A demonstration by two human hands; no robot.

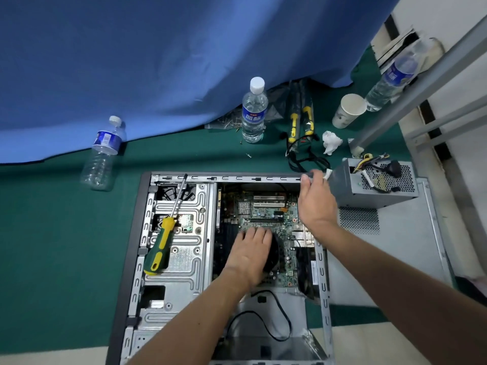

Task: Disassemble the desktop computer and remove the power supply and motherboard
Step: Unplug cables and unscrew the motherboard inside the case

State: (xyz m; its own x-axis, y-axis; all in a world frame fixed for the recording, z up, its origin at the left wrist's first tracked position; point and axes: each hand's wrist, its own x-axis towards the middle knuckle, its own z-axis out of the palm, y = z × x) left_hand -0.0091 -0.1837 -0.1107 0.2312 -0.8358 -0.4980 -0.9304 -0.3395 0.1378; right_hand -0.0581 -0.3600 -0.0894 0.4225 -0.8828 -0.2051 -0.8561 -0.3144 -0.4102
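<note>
Closest to us is the open computer case (147, 259) lying flat on the green mat (52, 233), with one loose black cable (282, 312) looping across its bare metal floor. We've got two hands in there. Our left hand (250, 256) sits on the motherboard (263, 214), fingers out fairly straight over the black cooler (274, 255), pressing down rather than gripping anything. Our right hand (315, 204) reaches to the case's far right corner, fingers curled over the top edge rail there, so it's clamped on the case.

The motherboard is still inside the case, right half. One green-and-yellow screwdriver (163, 243) lies on the drive cage (181, 233) in the left half.

The power supply (374, 183) is already out, sitting on the removed side panel (395, 246) just right of the case, wires (369, 160) bunched on top.

Further back we count three water bottles: one (102, 154) on the left, one (254, 111) in the middle, one (392, 77) far right. Also one paper cup (347, 110), one crumpled tissue (331, 142), two more yellow-handled tools (300, 122) in packaging, a tangle of black cables (305, 159) and a few loose screws (232, 123). A blue cloth (184, 48) hangs behind it all.
</note>
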